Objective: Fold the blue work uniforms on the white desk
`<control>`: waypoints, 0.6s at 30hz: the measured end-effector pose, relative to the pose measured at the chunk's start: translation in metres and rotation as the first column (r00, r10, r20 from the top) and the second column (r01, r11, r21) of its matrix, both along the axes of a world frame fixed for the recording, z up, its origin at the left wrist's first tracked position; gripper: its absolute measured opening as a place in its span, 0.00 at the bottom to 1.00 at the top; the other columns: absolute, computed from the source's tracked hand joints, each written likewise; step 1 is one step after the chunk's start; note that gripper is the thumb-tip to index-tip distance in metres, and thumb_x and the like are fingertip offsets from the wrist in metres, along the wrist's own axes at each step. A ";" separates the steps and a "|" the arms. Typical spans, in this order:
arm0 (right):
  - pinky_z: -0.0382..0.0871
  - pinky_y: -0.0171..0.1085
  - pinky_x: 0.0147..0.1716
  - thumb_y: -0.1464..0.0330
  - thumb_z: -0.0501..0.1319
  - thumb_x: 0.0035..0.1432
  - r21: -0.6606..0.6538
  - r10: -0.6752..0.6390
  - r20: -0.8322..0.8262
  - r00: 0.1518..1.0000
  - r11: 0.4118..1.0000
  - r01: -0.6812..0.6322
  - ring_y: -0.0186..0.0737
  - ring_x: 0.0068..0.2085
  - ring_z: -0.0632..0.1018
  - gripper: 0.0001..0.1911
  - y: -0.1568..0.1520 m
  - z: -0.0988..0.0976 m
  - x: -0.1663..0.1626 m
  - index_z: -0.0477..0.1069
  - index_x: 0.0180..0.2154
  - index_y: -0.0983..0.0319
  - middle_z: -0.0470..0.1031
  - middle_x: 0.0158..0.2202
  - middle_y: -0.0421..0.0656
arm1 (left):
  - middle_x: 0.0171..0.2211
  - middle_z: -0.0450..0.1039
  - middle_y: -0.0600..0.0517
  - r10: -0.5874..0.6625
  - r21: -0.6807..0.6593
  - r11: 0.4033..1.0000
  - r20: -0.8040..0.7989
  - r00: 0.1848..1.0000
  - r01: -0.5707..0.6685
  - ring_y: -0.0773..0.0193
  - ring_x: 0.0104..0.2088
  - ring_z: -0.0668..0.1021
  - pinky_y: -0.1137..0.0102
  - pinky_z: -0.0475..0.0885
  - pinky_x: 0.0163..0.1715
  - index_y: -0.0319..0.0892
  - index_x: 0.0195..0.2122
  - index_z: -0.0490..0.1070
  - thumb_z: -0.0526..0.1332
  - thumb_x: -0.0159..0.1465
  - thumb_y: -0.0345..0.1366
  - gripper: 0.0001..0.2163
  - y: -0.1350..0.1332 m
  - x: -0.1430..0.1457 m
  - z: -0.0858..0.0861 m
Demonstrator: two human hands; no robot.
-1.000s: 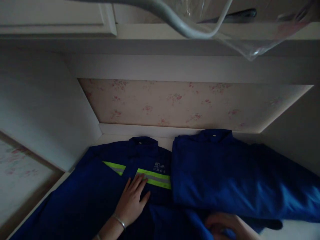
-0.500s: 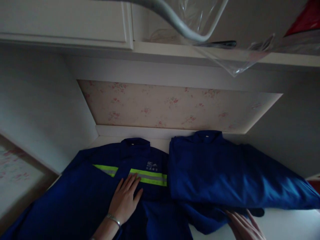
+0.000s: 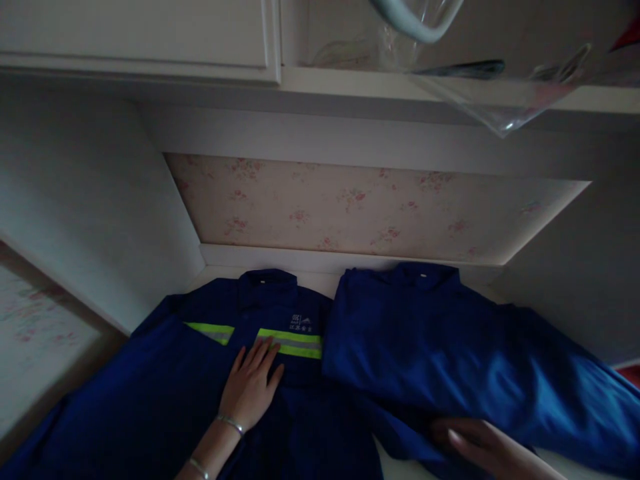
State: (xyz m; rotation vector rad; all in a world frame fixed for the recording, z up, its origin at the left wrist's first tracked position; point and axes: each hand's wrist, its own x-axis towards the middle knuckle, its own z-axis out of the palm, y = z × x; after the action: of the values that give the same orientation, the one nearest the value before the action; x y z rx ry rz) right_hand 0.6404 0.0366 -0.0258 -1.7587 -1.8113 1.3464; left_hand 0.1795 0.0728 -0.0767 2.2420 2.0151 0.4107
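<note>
A dark blue work jacket with a yellow-green reflective stripe [image 3: 200, 373] lies flat on a white surface, collar toward the wall. My left hand [image 3: 250, 385] rests flat on its chest, fingers spread, just below the stripe; a bracelet is on that wrist. A second blue jacket [image 3: 440, 347], plain side up, lies to the right and overlaps the first. My right hand [image 3: 475, 447] is at its lower edge, fingers on the cloth; whether it grips the fabric is hidden in the dim light.
A floral wallpaper panel [image 3: 360, 207] backs the alcove, with white side walls [image 3: 90, 213] left and right. White cabinet doors [image 3: 135, 33] and a shelf hang above. A clear plastic bag [image 3: 490, 100] and a pale curved bar [image 3: 415, 17] hang near the top.
The view shifted a little. My right hand moved left and up along the lower edge of the right jacket, whose sleeve has shifted. My left hand stayed on the striped jacket.
</note>
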 end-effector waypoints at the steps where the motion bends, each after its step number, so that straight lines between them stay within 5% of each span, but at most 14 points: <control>1: 0.72 0.41 0.52 0.41 0.53 0.54 -0.055 -0.054 -0.020 0.998 0.997 0.052 0.51 0.47 0.80 0.31 0.006 0.000 0.003 0.82 0.38 0.57 0.82 0.42 0.44 | 0.64 0.62 0.50 0.004 0.000 1.000 0.007 1.000 -0.004 0.51 0.65 0.62 0.46 0.55 0.64 0.49 0.62 0.65 0.49 0.69 0.48 0.22 0.000 0.000 -0.001; 3: 0.58 0.44 0.63 0.40 0.46 0.56 -0.084 -0.205 -0.013 0.979 0.976 0.203 0.52 0.57 0.74 0.36 0.015 -0.003 0.010 0.81 0.42 0.57 0.79 0.48 0.45 | 0.64 0.63 0.48 0.020 -0.006 1.000 0.038 0.999 -0.020 0.50 0.65 0.63 0.45 0.55 0.64 0.48 0.60 0.67 0.50 0.69 0.47 0.21 0.000 0.004 0.000; 6: 0.46 0.46 0.66 0.38 0.41 0.56 -0.106 -0.313 0.002 0.950 0.944 0.311 0.54 0.61 0.69 0.40 0.026 -0.013 0.019 0.82 0.34 0.57 0.79 0.48 0.47 | 0.62 0.65 0.44 0.042 -0.032 0.999 0.160 0.986 -0.037 0.51 0.64 0.65 0.45 0.56 0.64 0.44 0.58 0.69 0.49 0.69 0.45 0.21 0.002 0.024 0.012; 10: 0.56 0.50 0.63 0.36 0.45 0.54 -0.193 -0.521 -0.034 0.853 0.841 0.506 0.58 0.60 0.69 0.40 0.038 -0.024 0.034 0.82 0.31 0.58 0.79 0.48 0.49 | 0.66 0.59 0.42 -0.025 -0.153 0.983 0.447 0.894 0.103 0.54 0.66 0.61 0.54 0.60 0.64 0.38 0.64 0.59 0.47 0.69 0.50 0.28 0.014 0.083 0.041; 13: 0.61 0.48 0.61 0.37 0.50 0.53 -0.042 -0.606 -0.003 0.795 0.795 0.605 0.56 0.59 0.71 0.36 0.046 -0.032 0.049 0.80 0.40 0.58 0.76 0.52 0.48 | 0.66 0.58 0.40 -0.118 -0.194 0.935 0.618 0.777 0.297 0.53 0.66 0.62 0.55 0.58 0.65 0.37 0.65 0.57 0.48 0.68 0.52 0.30 0.028 0.134 0.055; 15: 0.65 0.49 0.59 0.39 0.52 0.53 0.157 -0.579 0.098 0.809 0.812 0.562 0.56 0.57 0.73 0.34 0.047 -0.040 0.058 0.79 0.44 0.57 0.77 0.52 0.49 | 0.65 0.59 0.39 -0.183 -0.157 0.908 0.685 0.705 0.388 0.52 0.65 0.62 0.56 0.57 0.66 0.37 0.66 0.57 0.51 0.67 0.50 0.30 0.034 0.159 0.054; 18: 0.70 0.52 0.53 0.44 0.56 0.53 0.436 -0.407 0.338 0.849 0.867 0.241 0.59 0.52 0.77 0.29 0.040 -0.057 0.064 0.79 0.42 0.57 0.79 0.47 0.50 | 0.67 0.55 0.38 -0.211 -0.126 0.900 0.712 0.670 0.418 0.53 0.67 0.59 0.57 0.55 0.67 0.35 0.67 0.52 0.55 0.65 0.48 0.33 0.036 0.179 0.043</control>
State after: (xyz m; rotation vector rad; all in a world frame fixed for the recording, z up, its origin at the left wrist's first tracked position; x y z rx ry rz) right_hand 0.7045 0.0763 -0.0828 -2.1150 -1.6976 0.4587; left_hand 0.3588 0.1086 -0.0339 1.8173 1.1805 0.7299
